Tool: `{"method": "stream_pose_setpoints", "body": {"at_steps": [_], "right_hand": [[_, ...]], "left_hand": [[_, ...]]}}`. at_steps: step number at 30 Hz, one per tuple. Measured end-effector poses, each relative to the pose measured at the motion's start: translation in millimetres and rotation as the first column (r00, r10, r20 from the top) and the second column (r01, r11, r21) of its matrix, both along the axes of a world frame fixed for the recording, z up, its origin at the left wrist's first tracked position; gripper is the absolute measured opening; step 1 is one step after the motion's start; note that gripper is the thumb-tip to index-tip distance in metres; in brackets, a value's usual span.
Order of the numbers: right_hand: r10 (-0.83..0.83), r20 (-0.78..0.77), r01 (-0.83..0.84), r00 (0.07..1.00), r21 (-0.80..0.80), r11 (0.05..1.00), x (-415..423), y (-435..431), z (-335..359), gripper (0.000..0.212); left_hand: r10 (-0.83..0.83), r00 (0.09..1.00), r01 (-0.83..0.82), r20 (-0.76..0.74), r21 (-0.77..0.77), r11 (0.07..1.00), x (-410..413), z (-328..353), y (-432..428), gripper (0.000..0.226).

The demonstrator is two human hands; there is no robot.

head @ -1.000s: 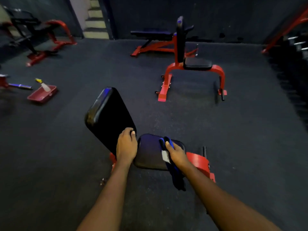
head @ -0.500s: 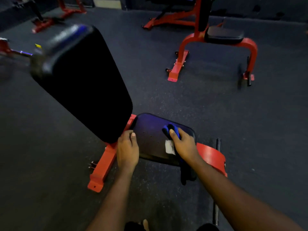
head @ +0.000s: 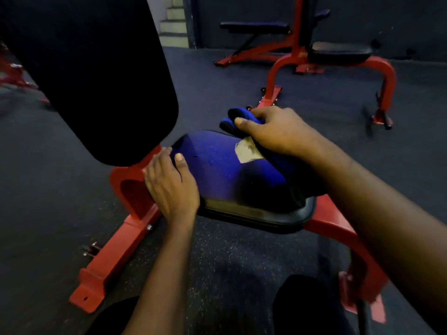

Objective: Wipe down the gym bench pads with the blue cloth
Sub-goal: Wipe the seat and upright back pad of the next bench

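Observation:
The black seat pad (head: 254,213) of a red-framed bench lies just in front of me, with a bluish sheen on top. Its tall black back pad (head: 96,81) rises at the upper left. My right hand (head: 278,134) grips the bunched blue cloth (head: 229,122) at the seat pad's far edge. A white label on the cloth shows below my thumb, and the rest of the cloth trails back over the pad under my forearm. My left hand (head: 169,182) holds the seat pad's left edge, thumb on top and fingers down the side.
The bench's red frame (head: 108,269) runs along the dark rubber floor on both sides of my knees. A second red bench with a black seat (head: 338,52) stands at the back right, a flat bench (head: 254,27) behind it, and stairs (head: 174,20) at the far wall.
The view has come down close to the bench. My right hand slid the cloth forward to the seat pad's far edge. My left hand moved from the back pad's base onto the seat pad's left edge.

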State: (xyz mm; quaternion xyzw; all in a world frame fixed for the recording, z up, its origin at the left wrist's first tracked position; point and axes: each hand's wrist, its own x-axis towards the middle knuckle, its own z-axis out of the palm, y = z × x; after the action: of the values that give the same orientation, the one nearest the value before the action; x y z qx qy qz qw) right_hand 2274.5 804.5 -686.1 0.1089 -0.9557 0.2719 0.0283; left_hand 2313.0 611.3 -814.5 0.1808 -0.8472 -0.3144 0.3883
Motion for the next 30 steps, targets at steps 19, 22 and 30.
{"method": "stream_pose_setpoints", "body": {"at_steps": [19, 22, 30], "right_hand": [[0.228, -0.072, -0.171, 0.971, 0.454, 0.874, 49, 32, -96, 0.071], [0.195, -0.069, -0.138, 0.978, 0.484, 0.864, 45, 22, -90, 0.066], [0.264, -0.089, -0.195, 0.96, 0.46, 0.866, 46, 23, -91, 0.063]], "left_hand": [[0.303, 0.939, -0.327, 0.16, 0.15, 0.933, 7, 1, 20, 0.05], [0.308, 0.936, -0.335, 0.168, 0.168, 0.927, 7, 0, 19, 0.05], [0.291, 0.943, -0.315, 0.161, 0.156, 0.936, 10, 2, 23, 0.053]]}}
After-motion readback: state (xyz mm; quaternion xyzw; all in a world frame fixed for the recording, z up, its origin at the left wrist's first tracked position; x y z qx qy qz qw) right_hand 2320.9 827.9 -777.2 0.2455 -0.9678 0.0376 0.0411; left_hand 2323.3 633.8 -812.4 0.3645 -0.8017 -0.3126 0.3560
